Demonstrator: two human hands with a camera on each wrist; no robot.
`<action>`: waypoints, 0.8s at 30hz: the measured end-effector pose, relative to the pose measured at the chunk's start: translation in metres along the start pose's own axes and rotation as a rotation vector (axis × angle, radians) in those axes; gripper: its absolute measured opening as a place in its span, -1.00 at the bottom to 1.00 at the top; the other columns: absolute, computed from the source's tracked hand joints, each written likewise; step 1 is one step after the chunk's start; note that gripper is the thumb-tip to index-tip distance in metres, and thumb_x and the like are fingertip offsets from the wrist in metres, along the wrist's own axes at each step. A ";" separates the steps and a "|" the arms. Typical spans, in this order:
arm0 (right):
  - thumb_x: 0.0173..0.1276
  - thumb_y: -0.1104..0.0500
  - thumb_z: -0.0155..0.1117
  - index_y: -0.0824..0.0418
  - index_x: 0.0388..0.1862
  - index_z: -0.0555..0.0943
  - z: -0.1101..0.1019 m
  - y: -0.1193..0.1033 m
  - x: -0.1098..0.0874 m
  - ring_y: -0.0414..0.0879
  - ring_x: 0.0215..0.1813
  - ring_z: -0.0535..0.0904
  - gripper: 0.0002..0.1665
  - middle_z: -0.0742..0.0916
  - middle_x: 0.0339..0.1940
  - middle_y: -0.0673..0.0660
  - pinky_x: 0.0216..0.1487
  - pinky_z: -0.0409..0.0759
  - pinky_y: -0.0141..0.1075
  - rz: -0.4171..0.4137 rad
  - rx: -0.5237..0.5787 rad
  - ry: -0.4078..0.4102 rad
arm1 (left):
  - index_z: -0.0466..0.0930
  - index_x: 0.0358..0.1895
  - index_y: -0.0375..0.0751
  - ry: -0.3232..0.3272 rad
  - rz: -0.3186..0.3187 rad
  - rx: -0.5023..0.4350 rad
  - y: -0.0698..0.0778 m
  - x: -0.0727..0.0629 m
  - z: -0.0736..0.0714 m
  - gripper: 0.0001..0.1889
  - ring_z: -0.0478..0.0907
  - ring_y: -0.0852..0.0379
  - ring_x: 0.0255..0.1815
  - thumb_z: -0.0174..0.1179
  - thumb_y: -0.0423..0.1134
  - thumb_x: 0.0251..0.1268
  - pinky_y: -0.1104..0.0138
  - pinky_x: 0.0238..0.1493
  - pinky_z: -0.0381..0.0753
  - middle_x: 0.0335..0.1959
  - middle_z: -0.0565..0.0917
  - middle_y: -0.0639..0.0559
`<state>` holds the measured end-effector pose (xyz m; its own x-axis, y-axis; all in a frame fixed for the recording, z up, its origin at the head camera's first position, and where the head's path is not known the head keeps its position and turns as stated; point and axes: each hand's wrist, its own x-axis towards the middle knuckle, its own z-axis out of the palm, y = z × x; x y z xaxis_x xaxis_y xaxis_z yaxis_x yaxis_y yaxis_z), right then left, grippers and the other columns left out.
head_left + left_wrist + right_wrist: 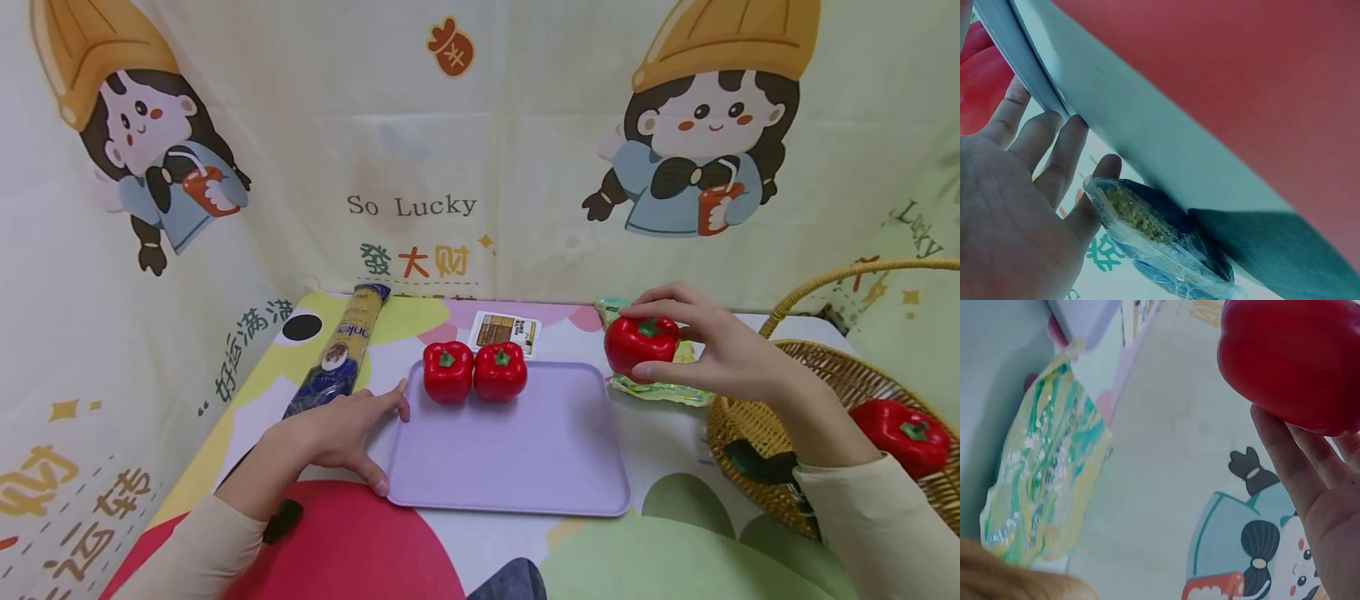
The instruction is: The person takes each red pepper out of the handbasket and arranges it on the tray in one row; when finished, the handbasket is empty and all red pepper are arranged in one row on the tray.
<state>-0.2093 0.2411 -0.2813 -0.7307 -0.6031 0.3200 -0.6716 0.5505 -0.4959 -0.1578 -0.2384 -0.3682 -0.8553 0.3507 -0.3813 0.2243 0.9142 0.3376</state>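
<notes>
My right hand (723, 346) holds a red bell pepper (637, 343) in the air, thumb below and fingers over the top. In the right wrist view the same bell pepper (1294, 362) fills the upper right. Two more red bell peppers (447, 377) stand side by side at the upper left of a lilac tray (517, 458). At the tray's left side is my left hand (341, 433), thumb and fingers spread along the rim. The left wrist view shows its fingers (1035, 134) against the tray's edge, holding nothing.
A wicker basket (757, 417) with another red pepper (903, 433) stands at the right. Behind the held pepper lies a green-yellow packet (663, 390). A pasta bag (341, 350) lies left of the tray, and a flat white packet (517, 325) lies behind it. Printed cloth hangs behind.
</notes>
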 end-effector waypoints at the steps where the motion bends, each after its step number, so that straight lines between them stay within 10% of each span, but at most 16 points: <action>1: 0.02 0.18 0.71 -0.04 0.37 0.56 0.002 -0.001 0.001 -0.18 0.29 0.38 -0.11 0.52 0.31 -0.02 -0.10 0.68 -0.37 -0.001 0.006 -0.004 | 0.41 0.18 0.32 0.001 0.004 -0.001 0.000 0.000 0.000 -0.08 0.44 -0.01 0.04 0.68 0.31 -0.42 0.05 0.00 0.53 0.12 0.51 -0.05; 24: 0.11 0.09 0.67 -0.10 0.40 0.53 0.052 0.007 0.024 0.04 0.46 0.33 -0.15 0.43 0.45 -0.02 0.04 0.72 -0.05 0.033 0.173 -0.112 | 0.41 0.16 0.37 -0.012 -0.016 -0.002 0.000 0.001 -0.001 -0.09 0.45 -0.02 0.01 0.68 0.32 -0.43 0.06 -0.05 0.55 0.15 0.50 -0.05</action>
<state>-0.2257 0.2003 -0.3193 -0.7272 -0.6522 0.2141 -0.6093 0.4696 -0.6389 -0.1589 -0.2380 -0.3680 -0.8533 0.3387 -0.3965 0.2099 0.9191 0.3334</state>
